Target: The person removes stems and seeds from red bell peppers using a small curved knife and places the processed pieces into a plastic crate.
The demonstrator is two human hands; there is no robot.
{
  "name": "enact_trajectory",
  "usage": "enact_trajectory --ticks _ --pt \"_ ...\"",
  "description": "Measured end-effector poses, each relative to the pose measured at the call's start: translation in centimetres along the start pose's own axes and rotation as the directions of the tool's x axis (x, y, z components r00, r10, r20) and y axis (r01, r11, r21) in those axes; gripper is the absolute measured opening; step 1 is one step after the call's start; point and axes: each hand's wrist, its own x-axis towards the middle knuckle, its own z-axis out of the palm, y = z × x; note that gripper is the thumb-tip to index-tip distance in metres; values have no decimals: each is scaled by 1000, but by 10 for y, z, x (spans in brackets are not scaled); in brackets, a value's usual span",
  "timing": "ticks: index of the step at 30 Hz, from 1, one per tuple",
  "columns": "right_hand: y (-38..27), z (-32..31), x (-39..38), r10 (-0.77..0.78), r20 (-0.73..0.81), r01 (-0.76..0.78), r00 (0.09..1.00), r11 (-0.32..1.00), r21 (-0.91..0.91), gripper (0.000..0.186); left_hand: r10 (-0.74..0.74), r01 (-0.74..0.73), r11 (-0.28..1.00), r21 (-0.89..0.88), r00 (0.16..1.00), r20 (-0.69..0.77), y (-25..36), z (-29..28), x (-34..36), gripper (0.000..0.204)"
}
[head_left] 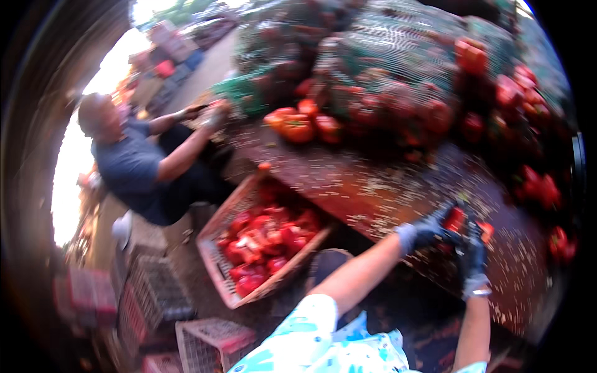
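My left hand (pixel 434 227), in a dark glove, grips a red pepper (pixel 455 219) over the seed-strewn reddish work surface (pixel 373 186). My right hand (pixel 471 255), also gloved, is closed beside it, with red pepper flesh showing at its fingers; blur hides whether both hands share one pepper. A plastic crate (pixel 211 255) below the surface, to the left of my arms, is heaped with red pepper pieces (pixel 267 236). Whole peppers (pixel 295 127) lie along the back of the surface against green mesh sacks (pixel 392 74) full of peppers.
A co-worker (pixel 130 161) in a grey-blue shirt works at the upper left, hands near a green mesh sack. Stacked plastic crates (pixel 155 295) and another crate (pixel 214 332) stand at the lower left. More loose peppers (pixel 535 186) are piled along the right side.
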Motion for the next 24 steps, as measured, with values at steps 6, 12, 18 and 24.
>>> enact_trajectory --ticks 6,12,18,24 --pt "24 34 22 85 113 -89 990 996 25 49 -21 14 998 -59 992 -123 4 -14 -31 100" --pt "81 27 60 254 148 -282 956 934 219 30 14 -36 986 -161 991 -136 1 -7 -9 99" --pt "108 37 72 349 211 -407 913 812 419 21 59 -62 998 -15 985 -162 -11 0 -9 100" --pt "101 25 81 152 92 -168 984 964 208 30 281 -278 959 52 920 -274 -42 21 21 108"
